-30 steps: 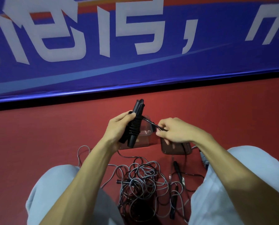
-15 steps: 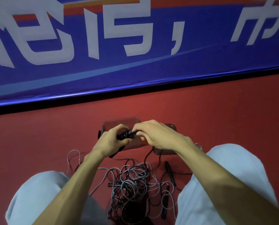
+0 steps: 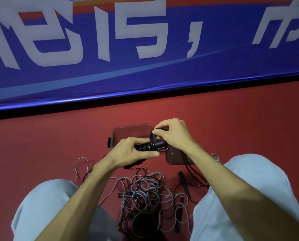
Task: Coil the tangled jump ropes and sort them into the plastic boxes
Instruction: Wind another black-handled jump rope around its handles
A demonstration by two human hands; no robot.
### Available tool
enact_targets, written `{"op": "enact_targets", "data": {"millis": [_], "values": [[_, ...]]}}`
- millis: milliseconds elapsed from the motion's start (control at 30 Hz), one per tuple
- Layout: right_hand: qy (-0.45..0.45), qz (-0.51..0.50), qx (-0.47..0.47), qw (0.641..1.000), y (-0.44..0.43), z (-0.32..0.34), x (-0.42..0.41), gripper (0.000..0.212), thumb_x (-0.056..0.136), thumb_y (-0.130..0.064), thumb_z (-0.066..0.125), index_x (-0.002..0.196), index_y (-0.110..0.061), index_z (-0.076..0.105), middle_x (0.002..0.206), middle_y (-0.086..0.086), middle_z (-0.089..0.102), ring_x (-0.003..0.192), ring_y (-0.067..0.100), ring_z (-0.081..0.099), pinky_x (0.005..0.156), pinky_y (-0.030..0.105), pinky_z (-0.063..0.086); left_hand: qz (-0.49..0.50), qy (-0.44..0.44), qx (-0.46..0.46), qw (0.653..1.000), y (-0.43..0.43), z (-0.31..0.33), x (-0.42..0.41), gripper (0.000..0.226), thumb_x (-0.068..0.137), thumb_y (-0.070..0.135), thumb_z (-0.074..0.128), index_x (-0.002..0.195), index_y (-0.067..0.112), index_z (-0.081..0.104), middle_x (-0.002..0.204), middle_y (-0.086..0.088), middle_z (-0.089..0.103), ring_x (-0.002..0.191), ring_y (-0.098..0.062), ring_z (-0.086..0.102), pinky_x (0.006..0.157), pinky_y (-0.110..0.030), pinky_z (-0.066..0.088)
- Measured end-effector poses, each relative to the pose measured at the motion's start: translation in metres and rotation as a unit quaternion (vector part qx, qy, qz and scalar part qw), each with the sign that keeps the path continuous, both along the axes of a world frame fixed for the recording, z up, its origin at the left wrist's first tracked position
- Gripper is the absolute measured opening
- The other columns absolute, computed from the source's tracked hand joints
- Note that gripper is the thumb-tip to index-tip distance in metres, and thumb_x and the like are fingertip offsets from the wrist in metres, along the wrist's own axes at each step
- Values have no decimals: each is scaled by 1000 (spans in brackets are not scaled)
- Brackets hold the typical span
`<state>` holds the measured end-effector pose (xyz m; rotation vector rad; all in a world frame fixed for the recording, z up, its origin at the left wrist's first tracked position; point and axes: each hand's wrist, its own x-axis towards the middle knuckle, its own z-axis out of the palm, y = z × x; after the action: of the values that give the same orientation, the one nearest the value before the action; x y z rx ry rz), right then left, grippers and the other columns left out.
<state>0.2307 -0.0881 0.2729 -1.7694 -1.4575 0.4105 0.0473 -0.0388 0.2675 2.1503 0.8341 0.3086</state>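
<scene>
My left hand [image 3: 134,151] grips a black jump rope bundle [image 3: 151,146], its cord wound round the paired handles, held level above the floor. My right hand [image 3: 173,134] pinches a loop of that black cord at the bundle's right end. Behind my hands a clear plastic box [image 3: 131,132] sits on the red floor, and a second clear box [image 3: 175,156] lies under my right wrist. A tangled heap of grey and black ropes [image 3: 141,193] lies between my knees, with loose black handles [image 3: 183,183] at its right.
A blue banner with white characters [image 3: 145,49] runs along the wall just beyond the boxes. My knees in light trousers [image 3: 46,206] flank the heap on both sides. Red floor [image 3: 40,145] spreads to the left and right.
The bundle went from upright in my left hand to level and lower. My right hand moved from pulling the cord out at the right to pinching a loop at the bundle's end.
</scene>
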Motion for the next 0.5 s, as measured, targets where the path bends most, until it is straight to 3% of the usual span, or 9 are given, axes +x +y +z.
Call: {"op": "enact_targets", "data": {"millis": [67, 133, 200, 333, 433, 500], "values": [[40, -5, 0, 999, 0, 0, 0, 7, 79, -24, 77, 75, -18, 76, 65, -4, 71, 63, 1, 64, 63, 12, 47, 22, -33, -27, 999, -4, 1, 1, 40, 70, 68, 69, 107, 54, 68, 74, -9, 72, 56, -12, 59, 61, -32, 52], [79, -19, -12, 997, 2, -2, 1, 12, 76, -27, 80, 77, -16, 77, 69, -2, 73, 67, 5, 65, 68, 21, 49, 41, -54, -42, 997, -4, 3, 2, 28, 75, 60, 72, 101, 51, 72, 70, -6, 72, 54, -13, 56, 58, -31, 48], [103, -43, -27, 993, 3, -4, 4, 17, 74, -32, 81, 80, -16, 79, 73, -5, 73, 68, 1, 62, 68, 20, 47, 48, -71, -65, 994, -4, 5, 4, 17, 81, 46, 73, 98, 47, 74, 69, -3, 70, 54, -15, 56, 58, -30, 48], [135, -41, -55, 988, 7, -9, 8, 10, 84, -22, 74, 89, -16, 79, 51, -23, 58, 47, -11, 48, 54, 15, 35, 85, -163, -134, 974, -3, 9, 2, 19, 92, 18, 63, 95, 31, 77, 77, -1, 71, 61, -16, 58, 58, -27, 49], [93, -17, -61, 994, 6, -5, 4, 22, 89, -37, 67, 92, -19, 78, 68, -17, 63, 61, -7, 49, 58, 22, 39, 117, -205, -177, 956, -3, 12, 3, 22, 95, 15, 59, 107, 26, 73, 79, 6, 74, 63, -13, 62, 60, -25, 52], [46, -12, -74, 996, 6, -2, 3, 33, 93, -44, 59, 80, -18, 74, 67, -4, 60, 55, 5, 45, 55, 26, 34, 144, -234, -212, 938, 0, 10, 4, 35, 94, 18, 60, 123, 37, 63, 84, 10, 75, 68, -8, 66, 64, -27, 56]]}}
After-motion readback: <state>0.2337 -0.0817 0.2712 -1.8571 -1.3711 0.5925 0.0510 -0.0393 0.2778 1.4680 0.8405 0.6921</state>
